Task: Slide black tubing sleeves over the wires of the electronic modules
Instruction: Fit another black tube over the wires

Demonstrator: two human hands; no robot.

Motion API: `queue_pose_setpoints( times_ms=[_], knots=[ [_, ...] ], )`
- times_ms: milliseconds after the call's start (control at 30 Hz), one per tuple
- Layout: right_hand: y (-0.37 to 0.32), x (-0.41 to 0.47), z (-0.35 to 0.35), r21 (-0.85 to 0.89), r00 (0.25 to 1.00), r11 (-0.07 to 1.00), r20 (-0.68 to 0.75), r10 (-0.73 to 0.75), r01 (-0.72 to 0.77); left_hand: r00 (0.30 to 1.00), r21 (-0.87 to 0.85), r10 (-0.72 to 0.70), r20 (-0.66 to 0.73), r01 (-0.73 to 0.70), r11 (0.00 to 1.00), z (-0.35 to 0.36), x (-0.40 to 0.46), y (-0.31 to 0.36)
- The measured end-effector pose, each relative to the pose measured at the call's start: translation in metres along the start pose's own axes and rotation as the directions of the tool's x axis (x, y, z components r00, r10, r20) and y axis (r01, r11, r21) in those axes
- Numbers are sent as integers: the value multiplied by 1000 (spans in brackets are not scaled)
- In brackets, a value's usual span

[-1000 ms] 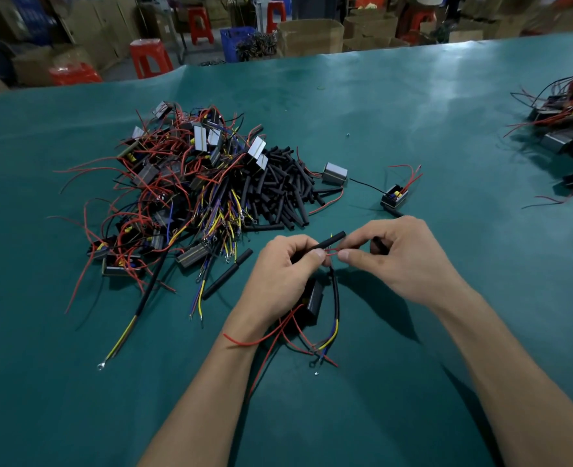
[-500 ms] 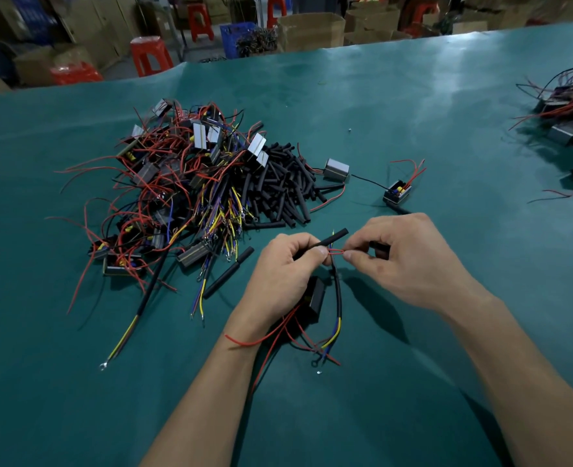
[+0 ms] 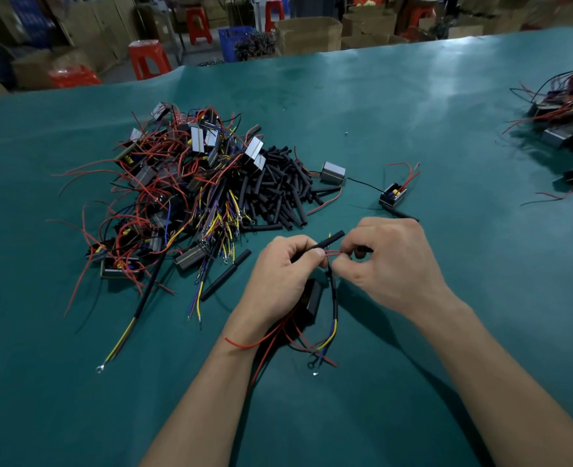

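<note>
Above the table [image 3: 413, 382], left hand [image 3: 278, 281] grips sleeve [image 3: 329, 242]; right hand [image 3: 389, 264] pinches wires [image 3: 332, 253].

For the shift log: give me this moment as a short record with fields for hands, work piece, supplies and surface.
left hand: left hand grips a black sleeve
right hand: right hand pinches thin red wires at the sleeve
work piece: black module below the left hand, its wires trailing toward the person
supplies: pile of loose black sleeves beside a tangle of wired modules
finished or set aside: second heap of modules at far right
surface: green table cover
</note>
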State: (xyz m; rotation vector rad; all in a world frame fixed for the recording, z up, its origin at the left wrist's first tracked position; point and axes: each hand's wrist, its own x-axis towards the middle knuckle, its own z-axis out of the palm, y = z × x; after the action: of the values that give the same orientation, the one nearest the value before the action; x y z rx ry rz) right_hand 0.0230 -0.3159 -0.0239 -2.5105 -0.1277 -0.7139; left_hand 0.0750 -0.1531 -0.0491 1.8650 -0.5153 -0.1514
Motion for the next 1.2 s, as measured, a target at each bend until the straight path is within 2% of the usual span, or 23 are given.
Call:
queue_pose_setpoints(
  times_ms=[67, 167, 233, 300, 433, 567, 833, 967, 1100, 1200],
  knots=[
    [7, 1, 0, 116, 992, 986, 38, 120, -124, 1000, -30, -4, -18, 3, 1000, 0, -1, 0],
    [20, 3, -3, 307, 909, 872, 294, 295, -383, 999, -62, -18, -46, 16, 998, -1, -2, 0],
    [23, 4, -7, 407, 835, 754, 436, 336, -516, 999, -59, -17, -50, 14, 998, -1, -3, 1],
    [24, 4, -12, 473, 800, 671, 505, 324, -571, 998, -57, -14, -56, 11, 998, 0, -3, 1],
    [22, 3, -16, 429, 867, 790, 435, 245, -438, 999, -50, -8, -54, 5, 999, 0, -2, 2],
    [19, 3, -11, 449, 896, 803, 386, 220, -391, 999, -53, -7, -45, 5, 999, -1, -3, 2],
    [24, 3, -14, 600, 913, 705, 368, 177, -379, 999, -64, 3, -48, -6, 998, 0, -3, 1],
    [23, 3, -11, 602, 910, 704, 380, 164, -378, 999, -48, 6, -31, -7, 999, -1, -2, -1],
    [21, 2, -7, 584, 926, 731, 334, 177, -351, 1000, -31, 12, -25, -12, 999, 0, -2, -2],
    [17, 0, -2, 620, 926, 694, 312, 211, -367, 999, -39, 24, -21, -25, 999, 0, -2, -3]
  ],
)
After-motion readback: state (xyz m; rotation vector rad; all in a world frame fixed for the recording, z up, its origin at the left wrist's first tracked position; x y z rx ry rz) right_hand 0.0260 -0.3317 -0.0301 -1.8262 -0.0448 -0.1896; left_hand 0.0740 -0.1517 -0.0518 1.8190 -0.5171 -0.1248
